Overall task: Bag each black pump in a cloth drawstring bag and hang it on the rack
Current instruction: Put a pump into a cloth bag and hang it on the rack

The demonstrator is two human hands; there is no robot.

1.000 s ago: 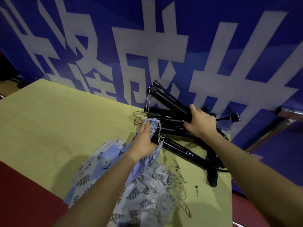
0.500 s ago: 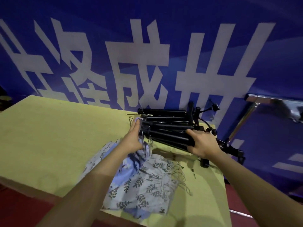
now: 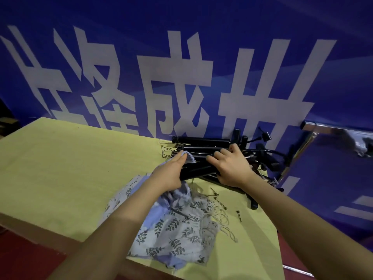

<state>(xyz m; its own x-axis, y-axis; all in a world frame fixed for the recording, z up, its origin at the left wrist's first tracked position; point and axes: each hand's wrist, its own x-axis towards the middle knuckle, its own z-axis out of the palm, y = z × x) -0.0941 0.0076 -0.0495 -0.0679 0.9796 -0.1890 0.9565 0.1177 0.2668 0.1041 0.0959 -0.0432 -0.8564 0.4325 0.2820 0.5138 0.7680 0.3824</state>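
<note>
Blue banner (image 3: 201, 21), yellow-green table (image 3: 60, 168)

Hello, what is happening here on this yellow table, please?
A person is bagging black pumps. The left hand holds the mouth of a light blue cloth bag against the end of one pump, while the right hand grips that pump in the pile. More leaf-print bags lie on the table. The pump is not yet inside.

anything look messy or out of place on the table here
Yes. The black pumps lie in a tangled heap at the table's far edge, and small metal pins lie scattered loose beside the crumpled cloth bags.
</note>
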